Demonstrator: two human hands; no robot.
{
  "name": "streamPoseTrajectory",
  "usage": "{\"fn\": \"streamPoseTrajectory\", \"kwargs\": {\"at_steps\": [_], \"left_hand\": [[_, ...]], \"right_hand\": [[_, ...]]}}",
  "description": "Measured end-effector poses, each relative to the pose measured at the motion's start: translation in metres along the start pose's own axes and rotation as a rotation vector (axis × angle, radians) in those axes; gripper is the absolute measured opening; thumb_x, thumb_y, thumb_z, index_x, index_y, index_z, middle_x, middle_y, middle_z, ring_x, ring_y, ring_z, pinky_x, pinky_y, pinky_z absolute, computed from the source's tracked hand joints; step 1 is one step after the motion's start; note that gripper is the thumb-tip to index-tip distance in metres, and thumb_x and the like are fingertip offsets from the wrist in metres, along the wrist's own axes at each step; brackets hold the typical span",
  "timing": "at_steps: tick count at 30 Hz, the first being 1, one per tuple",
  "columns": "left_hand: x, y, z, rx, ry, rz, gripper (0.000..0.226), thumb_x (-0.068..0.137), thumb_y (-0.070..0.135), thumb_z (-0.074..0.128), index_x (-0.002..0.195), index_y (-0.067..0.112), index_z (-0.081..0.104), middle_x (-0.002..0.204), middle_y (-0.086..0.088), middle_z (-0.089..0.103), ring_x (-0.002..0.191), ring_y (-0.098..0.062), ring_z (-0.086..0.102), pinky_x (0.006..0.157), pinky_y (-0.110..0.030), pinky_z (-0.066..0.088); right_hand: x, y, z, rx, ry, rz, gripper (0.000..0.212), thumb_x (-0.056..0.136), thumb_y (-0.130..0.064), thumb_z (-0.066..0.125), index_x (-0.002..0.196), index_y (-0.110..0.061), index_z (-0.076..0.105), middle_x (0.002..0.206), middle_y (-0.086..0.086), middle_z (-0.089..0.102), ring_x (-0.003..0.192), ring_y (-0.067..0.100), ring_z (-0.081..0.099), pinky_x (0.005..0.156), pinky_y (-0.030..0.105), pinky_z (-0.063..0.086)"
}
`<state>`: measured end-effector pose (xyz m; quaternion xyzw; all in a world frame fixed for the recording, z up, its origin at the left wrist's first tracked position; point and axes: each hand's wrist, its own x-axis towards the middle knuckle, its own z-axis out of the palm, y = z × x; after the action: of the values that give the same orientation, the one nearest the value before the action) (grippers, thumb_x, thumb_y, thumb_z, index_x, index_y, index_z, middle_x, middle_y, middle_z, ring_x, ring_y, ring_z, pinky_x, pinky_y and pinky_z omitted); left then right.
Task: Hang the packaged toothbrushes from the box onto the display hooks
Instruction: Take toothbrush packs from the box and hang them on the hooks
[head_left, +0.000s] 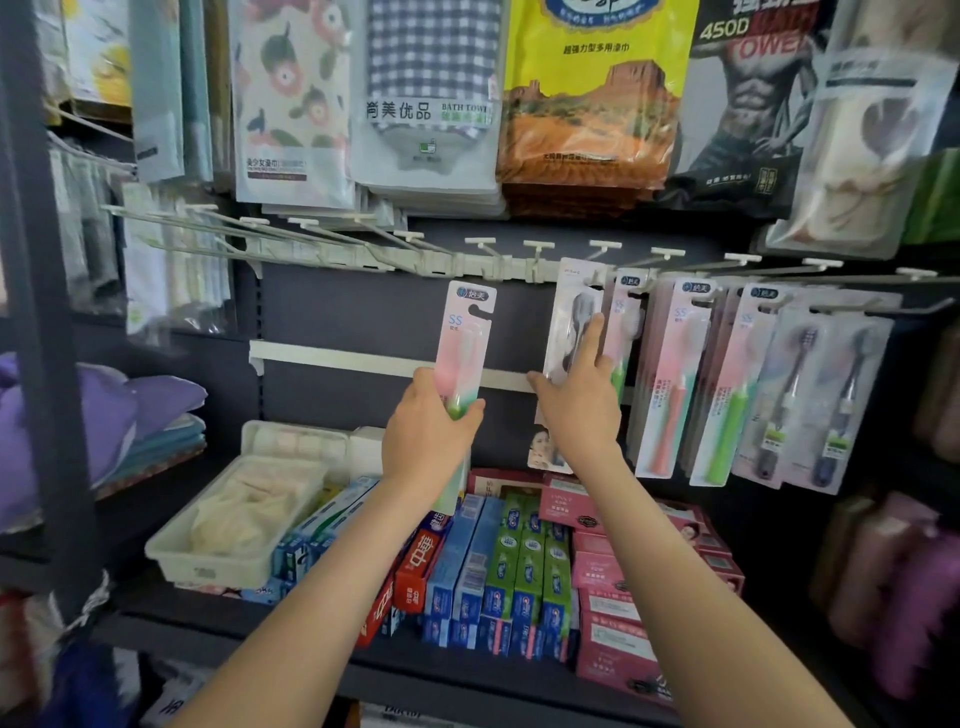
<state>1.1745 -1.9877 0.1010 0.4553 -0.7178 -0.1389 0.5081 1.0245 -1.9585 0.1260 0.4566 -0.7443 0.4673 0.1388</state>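
My left hand (428, 436) grips a pink-and-green packaged toothbrush (465, 343) by its lower part and holds it upright, its hang hole just below the row of white display hooks (480, 244). My right hand (582, 400) holds a clear pack with a dark toothbrush (574, 312) that hangs at a hook; thumb and fingers pinch its sides. More toothbrush packs (727, 384) hang on hooks to the right. No box is in view.
Several hooks to the left (270, 228) are bare. Bagged towels (426, 93) hang above. Below, a shelf holds toothpaste boxes (509, 566), pink boxes (613, 613) and a white tray (234, 525). A dark post (47, 312) stands at left.
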Motion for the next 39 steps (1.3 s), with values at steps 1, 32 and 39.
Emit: {"fn": "streamPoseTrajectory", "kwargs": {"at_steps": [1, 32, 39], "left_hand": [[0.000, 0.001, 0.000, 0.000, -0.003, 0.004, 0.037, 0.088, 0.041, 0.062, 0.104, 0.014, 0.043, 0.093, -0.001, 0.054, 0.081, -0.021, 0.050, 0.060, -0.030, 0.034], [0.015, 0.050, 0.075, -0.114, -0.427, 0.445, 0.093, 0.084, 0.061, 0.057, 0.153, 0.027, 0.006, 0.158, 0.012, -0.004, 0.145, -0.009, -0.001, 0.117, -0.037, 0.013], [0.038, 0.055, 0.101, -0.134, -0.211, 0.395, 0.077, 0.097, 0.021, 0.053, 0.153, 0.026, -0.001, 0.158, -0.009, 0.004, 0.142, -0.029, 0.020, 0.111, -0.044, 0.033]], "right_hand": [[0.002, 0.000, 0.000, 0.005, -0.005, 0.012, 0.094, 0.093, -0.032, 0.060, 0.152, -0.025, -0.013, 0.140, 0.015, 0.036, 0.101, 0.032, 0.058, 0.067, 0.033, 0.042], [-0.003, 0.036, -0.068, 0.172, -0.003, -0.170, 0.060, 0.090, -0.017, 0.060, 0.142, -0.019, 0.030, 0.135, 0.005, 0.039, 0.098, 0.011, 0.044, 0.089, 0.031, 0.042], [0.026, 0.038, -0.067, -0.032, 0.082, -0.244, 0.062, 0.095, -0.019, 0.053, 0.150, -0.019, 0.023, 0.135, 0.011, 0.042, 0.111, 0.030, 0.051, 0.082, 0.035, 0.045]]}}
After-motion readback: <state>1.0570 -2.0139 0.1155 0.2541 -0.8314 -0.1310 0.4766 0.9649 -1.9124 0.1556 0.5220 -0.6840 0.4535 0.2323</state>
